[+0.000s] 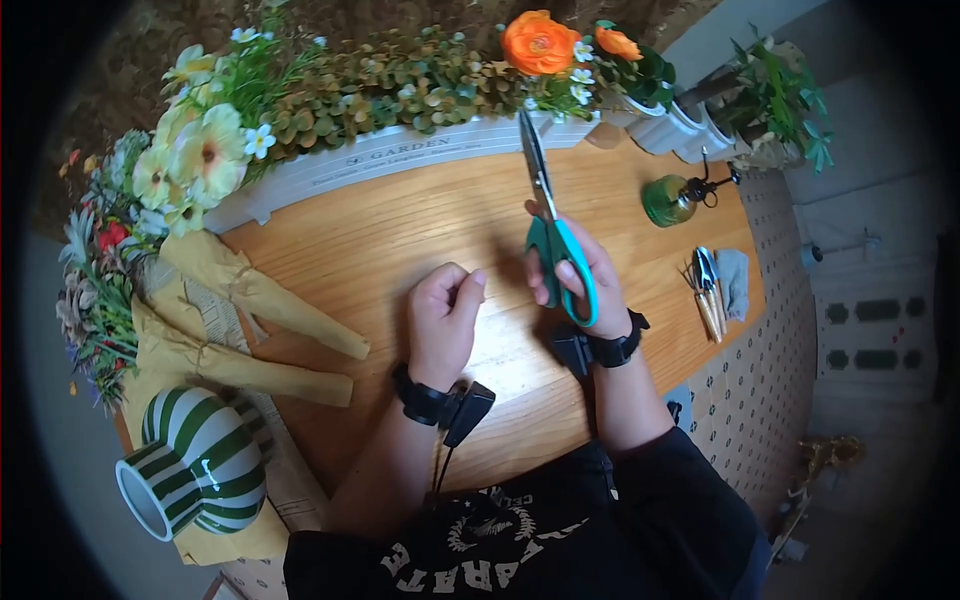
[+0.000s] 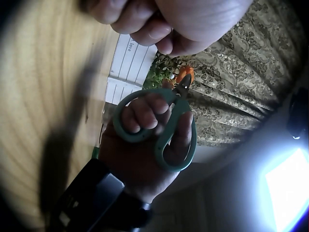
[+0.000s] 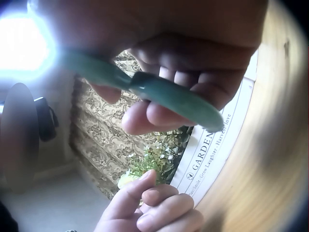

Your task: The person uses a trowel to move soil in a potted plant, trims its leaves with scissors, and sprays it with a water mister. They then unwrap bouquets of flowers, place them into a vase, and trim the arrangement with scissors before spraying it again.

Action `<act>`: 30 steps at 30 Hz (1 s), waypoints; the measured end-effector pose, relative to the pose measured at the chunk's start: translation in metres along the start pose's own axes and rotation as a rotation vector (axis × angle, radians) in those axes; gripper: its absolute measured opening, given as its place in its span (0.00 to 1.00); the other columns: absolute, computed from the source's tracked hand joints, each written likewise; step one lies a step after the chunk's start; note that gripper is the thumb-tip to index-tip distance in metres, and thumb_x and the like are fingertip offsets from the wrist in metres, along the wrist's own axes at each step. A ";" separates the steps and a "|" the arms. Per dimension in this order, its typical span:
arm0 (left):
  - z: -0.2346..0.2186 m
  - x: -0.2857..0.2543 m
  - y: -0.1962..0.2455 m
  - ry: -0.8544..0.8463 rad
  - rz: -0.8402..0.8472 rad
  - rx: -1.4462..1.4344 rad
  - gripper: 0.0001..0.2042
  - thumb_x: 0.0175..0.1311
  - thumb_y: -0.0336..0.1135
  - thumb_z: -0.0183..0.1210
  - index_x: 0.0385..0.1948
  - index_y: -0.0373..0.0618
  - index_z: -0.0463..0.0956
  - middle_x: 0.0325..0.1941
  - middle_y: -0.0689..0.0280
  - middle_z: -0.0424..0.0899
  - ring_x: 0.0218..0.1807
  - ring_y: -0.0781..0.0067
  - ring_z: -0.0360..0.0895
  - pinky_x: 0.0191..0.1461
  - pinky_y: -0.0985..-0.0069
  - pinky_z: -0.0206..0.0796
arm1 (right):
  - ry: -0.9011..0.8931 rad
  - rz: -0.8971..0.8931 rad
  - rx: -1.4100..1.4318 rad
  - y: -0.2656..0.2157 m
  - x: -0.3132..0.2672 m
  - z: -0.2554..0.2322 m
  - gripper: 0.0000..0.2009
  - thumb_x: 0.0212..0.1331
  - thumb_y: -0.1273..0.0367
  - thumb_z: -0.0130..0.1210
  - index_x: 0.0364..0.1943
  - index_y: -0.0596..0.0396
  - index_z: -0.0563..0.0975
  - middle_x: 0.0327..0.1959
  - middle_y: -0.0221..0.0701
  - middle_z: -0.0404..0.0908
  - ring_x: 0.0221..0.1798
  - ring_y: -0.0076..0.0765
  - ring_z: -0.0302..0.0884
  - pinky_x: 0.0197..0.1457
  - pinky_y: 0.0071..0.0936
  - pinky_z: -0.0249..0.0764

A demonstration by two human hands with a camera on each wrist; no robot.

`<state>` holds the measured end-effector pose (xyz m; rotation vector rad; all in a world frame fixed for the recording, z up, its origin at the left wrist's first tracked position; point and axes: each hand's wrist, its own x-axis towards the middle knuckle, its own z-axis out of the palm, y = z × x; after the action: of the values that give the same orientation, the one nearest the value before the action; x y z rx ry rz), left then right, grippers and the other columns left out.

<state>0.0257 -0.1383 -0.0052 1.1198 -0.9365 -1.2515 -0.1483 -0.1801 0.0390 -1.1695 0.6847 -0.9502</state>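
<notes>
Teal-handled scissors (image 1: 547, 207) rise from our right hand (image 1: 590, 270), whose fingers and thumb are hooked through the loops, the metal blades together and pointing away from us toward the white planter (image 1: 330, 172) lettered "GARDEN". We hold them above the wooden table (image 1: 420, 225), just beside our left hand (image 1: 443, 320), which is curled in on itself with the thumb against the fingers and nothing visible in its grasp; our two hands do not touch. Orange bloom (image 1: 540, 42) and leafy stems stand out of the planter. On our right we have a green glass sprayer (image 1: 668, 201) and, nearer, small hand tools (image 1: 709, 300) beside a grey cloth (image 1: 734, 285). On our left lie paper-wrapped bundles (image 1: 250, 372) of flowers, with a green-and-white striped vase (image 1: 215, 450) on its side closer to us.
</notes>
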 end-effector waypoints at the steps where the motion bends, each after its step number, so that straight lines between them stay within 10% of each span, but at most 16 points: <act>1: 0.000 0.000 -0.001 -0.002 -0.007 -0.012 0.13 0.67 0.31 0.53 0.18 0.45 0.67 0.16 0.77 0.64 0.18 0.90 0.54 0.21 0.85 0.45 | -0.042 -0.026 0.017 0.001 0.001 -0.001 0.30 0.63 0.65 0.54 0.68 0.56 0.58 0.37 0.32 0.72 0.33 0.21 0.69 0.33 0.15 0.67; 13: 0.003 0.001 -0.001 0.002 0.049 0.009 0.14 0.67 0.30 0.53 0.18 0.44 0.68 0.16 0.76 0.65 0.20 0.89 0.56 0.23 0.84 0.48 | -0.043 0.020 0.031 0.004 0.000 -0.004 0.30 0.62 0.67 0.55 0.67 0.57 0.59 0.36 0.31 0.73 0.35 0.22 0.71 0.35 0.17 0.70; 23: 0.002 -0.001 0.004 0.048 0.049 0.104 0.12 0.62 0.30 0.59 0.19 0.38 0.70 0.15 0.73 0.66 0.21 0.86 0.59 0.23 0.81 0.54 | 0.072 -0.137 -0.186 -0.025 0.015 0.022 0.46 0.52 0.45 0.58 0.65 0.68 0.56 0.29 0.33 0.71 0.26 0.24 0.68 0.26 0.17 0.64; 30: 0.001 -0.002 0.008 0.014 0.021 0.196 0.13 0.61 0.36 0.59 0.20 0.37 0.74 0.13 0.62 0.71 0.17 0.79 0.64 0.22 0.75 0.58 | -0.157 -0.077 -0.655 -0.106 0.072 0.048 0.31 0.58 0.61 0.57 0.64 0.61 0.62 0.34 0.26 0.70 0.33 0.20 0.67 0.36 0.16 0.65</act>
<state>0.0264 -0.1362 0.0025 1.2659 -1.0752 -1.1522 -0.1014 -0.2332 0.1561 -1.8361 0.8573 -0.6990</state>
